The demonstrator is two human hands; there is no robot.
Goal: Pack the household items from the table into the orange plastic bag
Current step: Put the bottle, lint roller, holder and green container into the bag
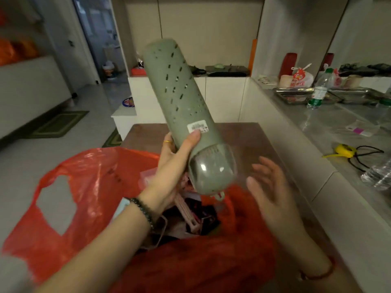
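Observation:
A long grey-green perforated plastic tube holder (pixel 179 96) with a rounded clear end and a white label is tilted above the open orange plastic bag (pixel 88 187). My left hand (pixel 173 166) grips the tube near its lower end, thumb on the label. My right hand (pixel 273 187) hovers just right of the tube's end, fingers spread, holding nothing. Inside the bag lie a pink plastic piece (pixel 188 212) and dark items, partly hidden by my arm. The brown table (pixel 243 136) shows behind the bag.
A grey counter (pixel 317 132) runs along the right with a water bottle (pixel 319 89), metal trays, a yellow tape measure (pixel 344 150) and a crumpled clear bottle. White cabinets stand behind the table. Floor mats lie on the left.

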